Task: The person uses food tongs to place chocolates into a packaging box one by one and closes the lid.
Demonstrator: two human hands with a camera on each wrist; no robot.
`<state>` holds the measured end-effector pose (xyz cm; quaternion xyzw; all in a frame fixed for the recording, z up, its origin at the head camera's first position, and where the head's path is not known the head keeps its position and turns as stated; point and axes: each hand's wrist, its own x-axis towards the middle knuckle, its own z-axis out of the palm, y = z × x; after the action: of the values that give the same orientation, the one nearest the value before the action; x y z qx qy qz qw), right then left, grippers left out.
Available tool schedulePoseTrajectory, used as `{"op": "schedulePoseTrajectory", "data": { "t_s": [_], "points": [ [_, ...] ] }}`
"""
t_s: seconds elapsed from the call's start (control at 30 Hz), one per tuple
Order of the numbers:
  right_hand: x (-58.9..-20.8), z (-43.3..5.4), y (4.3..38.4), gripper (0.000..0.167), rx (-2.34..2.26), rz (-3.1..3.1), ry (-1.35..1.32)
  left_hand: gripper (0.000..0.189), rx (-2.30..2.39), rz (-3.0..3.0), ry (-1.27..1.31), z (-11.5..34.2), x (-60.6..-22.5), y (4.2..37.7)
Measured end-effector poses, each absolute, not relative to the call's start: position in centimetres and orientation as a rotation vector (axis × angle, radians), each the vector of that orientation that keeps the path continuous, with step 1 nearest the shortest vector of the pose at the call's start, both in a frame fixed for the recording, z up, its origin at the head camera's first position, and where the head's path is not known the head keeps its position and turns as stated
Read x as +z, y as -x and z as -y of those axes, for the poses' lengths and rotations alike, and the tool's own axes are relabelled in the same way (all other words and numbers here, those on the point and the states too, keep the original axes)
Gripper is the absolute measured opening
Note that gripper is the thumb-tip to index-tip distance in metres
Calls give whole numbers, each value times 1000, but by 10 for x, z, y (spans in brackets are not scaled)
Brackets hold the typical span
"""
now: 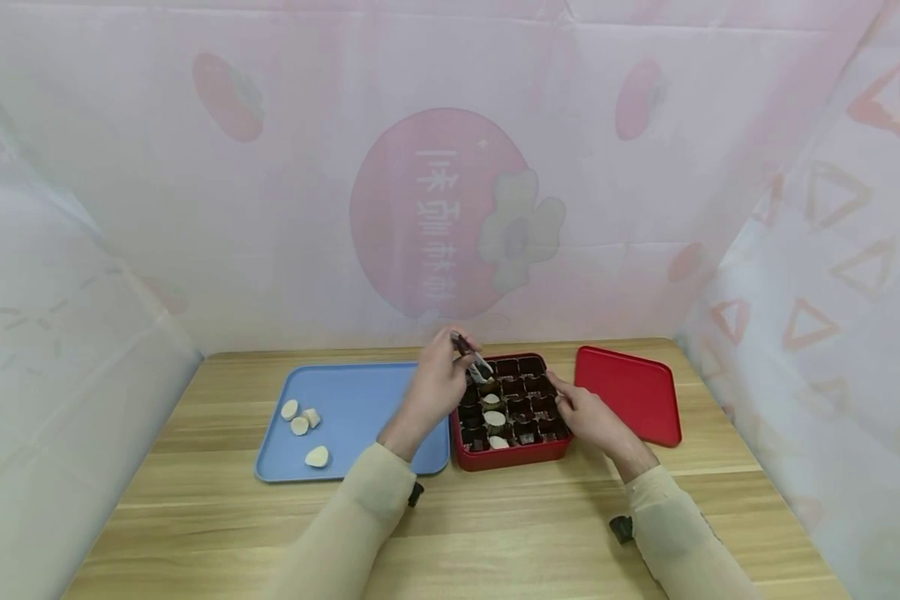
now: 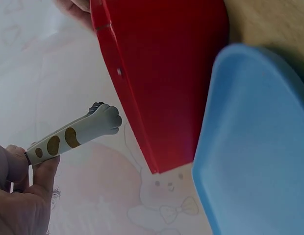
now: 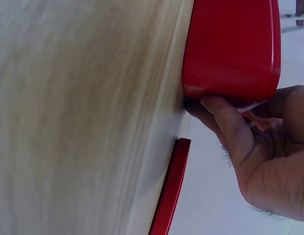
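My left hand [image 1: 437, 377] pinches slim tongs [image 2: 78, 129], white with brown spots and tips like a cat's paw. Their tips hang over the back-left part of a red box [image 1: 510, 457] fitted with a dark divided insert. Whether anything sits between the tips, I cannot tell. One column of the insert holds several pale pieces, among them a white piece [image 1: 494, 418]. At the box's right side my right hand [image 3: 269, 152] grips the wall, fingers along the outside and thumb by the rim.
Left of the box a blue tray [image 1: 367, 417] bears several cream-white pieces, including one near its front edge [image 1: 317, 457]. On the right lies a flat red lid [image 1: 630, 396]. Printed sheets [image 1: 300, 208] wall in the back and sides of the wooden table [image 1: 487, 533].
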<state>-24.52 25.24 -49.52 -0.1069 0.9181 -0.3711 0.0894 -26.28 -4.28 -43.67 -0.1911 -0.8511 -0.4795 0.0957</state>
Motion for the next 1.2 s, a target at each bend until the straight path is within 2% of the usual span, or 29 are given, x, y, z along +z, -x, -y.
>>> {"op": "schedulePoseTrajectory", "data": {
  "t_s": [0.5, 0.93, 1.2],
  "points": [
    [-497, -252, 248, 62, -1091, -2732, 301, 15, -1432, 2558, 661, 5, -451, 282],
    [-497, -252, 249, 62, -1096, -2735, 312, 16, -1480, 2541, 663, 5, -454, 286],
    [-498, -251, 248, 62, -1098, -2731, 311, 19, -1537, 2536, 616, 18, -439, 277]
  ]
}}
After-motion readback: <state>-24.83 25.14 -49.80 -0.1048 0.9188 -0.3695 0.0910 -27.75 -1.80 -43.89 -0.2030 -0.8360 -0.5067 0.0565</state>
